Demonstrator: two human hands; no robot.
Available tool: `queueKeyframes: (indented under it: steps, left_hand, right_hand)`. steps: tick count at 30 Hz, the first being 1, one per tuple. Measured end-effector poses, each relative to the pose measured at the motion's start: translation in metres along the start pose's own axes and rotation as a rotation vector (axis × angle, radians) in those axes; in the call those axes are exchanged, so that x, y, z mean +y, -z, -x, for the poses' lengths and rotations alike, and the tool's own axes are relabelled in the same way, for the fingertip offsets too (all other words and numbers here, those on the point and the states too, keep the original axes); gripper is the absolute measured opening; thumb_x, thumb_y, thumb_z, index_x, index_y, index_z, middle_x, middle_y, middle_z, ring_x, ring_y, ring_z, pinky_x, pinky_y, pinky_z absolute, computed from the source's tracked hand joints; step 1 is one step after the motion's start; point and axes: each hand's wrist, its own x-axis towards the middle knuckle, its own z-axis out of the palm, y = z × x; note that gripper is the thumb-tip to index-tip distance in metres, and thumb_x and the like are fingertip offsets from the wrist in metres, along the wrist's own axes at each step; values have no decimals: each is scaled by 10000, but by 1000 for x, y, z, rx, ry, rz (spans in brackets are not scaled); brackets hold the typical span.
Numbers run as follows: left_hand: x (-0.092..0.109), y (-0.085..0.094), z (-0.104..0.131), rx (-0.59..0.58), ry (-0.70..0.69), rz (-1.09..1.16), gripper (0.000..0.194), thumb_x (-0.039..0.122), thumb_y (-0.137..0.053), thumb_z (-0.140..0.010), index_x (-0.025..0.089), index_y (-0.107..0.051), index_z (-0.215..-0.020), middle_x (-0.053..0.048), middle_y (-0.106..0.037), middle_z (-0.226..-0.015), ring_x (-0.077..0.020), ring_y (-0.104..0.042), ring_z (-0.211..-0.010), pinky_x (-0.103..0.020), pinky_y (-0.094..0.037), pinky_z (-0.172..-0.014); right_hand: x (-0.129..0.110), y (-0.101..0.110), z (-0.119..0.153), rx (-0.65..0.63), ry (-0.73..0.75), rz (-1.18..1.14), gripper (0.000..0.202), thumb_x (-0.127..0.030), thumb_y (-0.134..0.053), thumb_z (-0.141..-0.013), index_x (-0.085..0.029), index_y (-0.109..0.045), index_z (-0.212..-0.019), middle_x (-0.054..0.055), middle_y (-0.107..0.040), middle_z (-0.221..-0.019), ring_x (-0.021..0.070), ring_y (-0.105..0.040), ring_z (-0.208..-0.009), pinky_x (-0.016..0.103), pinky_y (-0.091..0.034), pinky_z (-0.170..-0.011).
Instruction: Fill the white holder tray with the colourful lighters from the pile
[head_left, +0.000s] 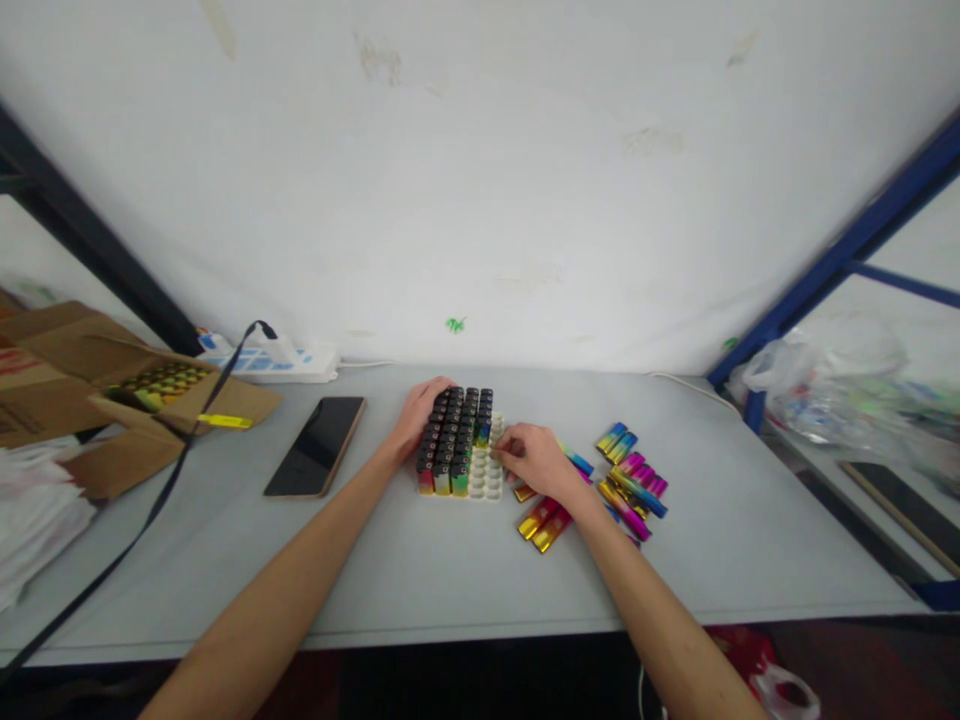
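A white tray (486, 487) with round sockets stands on the table in the middle. Upright black-topped pieces that look like lighters (444, 450), with shiny coloured bodies, fill its left and middle rows. Bare sockets show on the right side. My left hand (420, 412) curls around the far left side of the filled rows, its fingertips partly hidden behind them. Over the tray's right edge, my right hand (531, 455) has thumb and fingers pinched together; whatever is between them is hidden. Loose shiny multicoloured pieces (626, 475) lie beside and partly under my right forearm.
A black-screened phone (316, 447) lies left of the tray. Further left are an open cardboard box (180, 400) with similar pieces, a power strip (300, 367), a dark strap (169, 490) and white plastic bags (37, 520). Clear bags (832, 390) sit behind the blue frame (847, 250).
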Motion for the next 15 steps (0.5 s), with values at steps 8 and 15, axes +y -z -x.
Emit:
queueKeyframes:
  steps: [8,15]
  left_hand:
    - [-3,2,-4,-17,23,-19,322,522,-613,-778,221,-676,-682,-12,-674,-726,-225,-571,-786,-324,-472,-800]
    - [-5,4,-5,-37,69,22,295,506,-616,-776,226,-681,-711,-23,-697,-726,-247,-609,-816,-335,-490,-794]
  right_hand:
    - [7,22,5,-25,-2,-185,176,-325,-682,-969,-193,-739,-1070,28,-777,-842,167,-737,-648,281,-567,-689]
    - [37,94,51,193,-62,-175,326,-501,-660,-945,-206,-726,-1067,49,-780,-881,200,-755,-743,324,-602,-731]
